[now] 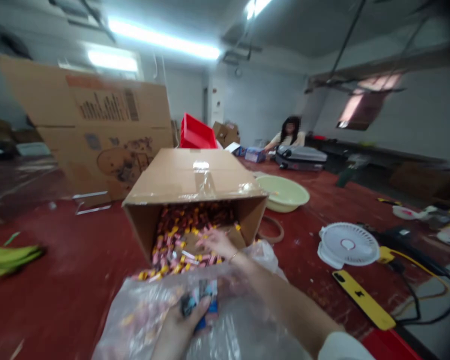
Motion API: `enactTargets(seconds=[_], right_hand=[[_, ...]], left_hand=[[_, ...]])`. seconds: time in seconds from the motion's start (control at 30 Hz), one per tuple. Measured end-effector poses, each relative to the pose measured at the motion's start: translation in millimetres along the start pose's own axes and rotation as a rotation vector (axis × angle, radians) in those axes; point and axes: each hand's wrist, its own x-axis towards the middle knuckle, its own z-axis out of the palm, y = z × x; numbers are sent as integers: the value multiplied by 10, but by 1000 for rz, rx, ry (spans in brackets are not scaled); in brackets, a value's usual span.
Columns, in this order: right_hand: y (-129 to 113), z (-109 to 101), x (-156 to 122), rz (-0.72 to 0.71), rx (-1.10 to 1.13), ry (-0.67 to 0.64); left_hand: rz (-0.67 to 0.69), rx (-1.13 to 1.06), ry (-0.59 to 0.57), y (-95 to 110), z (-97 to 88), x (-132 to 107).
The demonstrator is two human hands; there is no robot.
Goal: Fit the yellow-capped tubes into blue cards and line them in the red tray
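Note:
A cardboard box [195, 175] lies on its side, its mouth facing me, with many small pink-and-yellow pieces [168, 245] heaped inside and spilling at the lip. My right hand [217, 241] reaches into the mouth, fingers stretched out over the pieces; blur hides whether it touches any. Closer to me, my left hand [183, 317] is closed around a small blue-and-dark printed packet [211, 305], thumb on top. Beneath both hands spreads a clear plastic bag [232, 335], and some pink and yellow pieces show through it.
A pale green basin [285, 192] and a tape roll [272, 230] sit right of the box. Farther right are a white fan [348, 245] and yellow phone [363, 300]. Bananas [11, 260] lie left; a large carton [108, 145] stands behind. Another person [290, 132] is across the table.

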Motion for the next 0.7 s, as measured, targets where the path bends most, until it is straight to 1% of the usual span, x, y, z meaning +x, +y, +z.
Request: enactTargets(seconds=[0.03,0.1,0.17,0.27,0.37,0.47,0.53,0.6,0.7], right_hand=[[31,-128,-109,-16,64,24],[96,-370,-356,-36,180,57],[145,-559,-632,-52,274,82],[175,-715,-1025,-60,358,97],[160,-769,-1290,-87,389,91],[91,-800,-1420,-160,359,123],[10,-826,-1462,-247,285,173],[-93,-853,-1485,-389,187,204],[-263,-887,-1489,-614,-15,149]], left_hand=[[1,1,-68,-35,-15,14],[33,7,-95,-74,-28,27],[48,0,-104,-76,-14,15],[42,-10,-130,-64,33,-26],[55,-2,-154,-83,64,-54],[82,6,-186,-113,76,-61],[94,4,-199,-124,85,-60],[107,11,-200,-125,98,-59],[122,41,-201,-114,119,-58]])
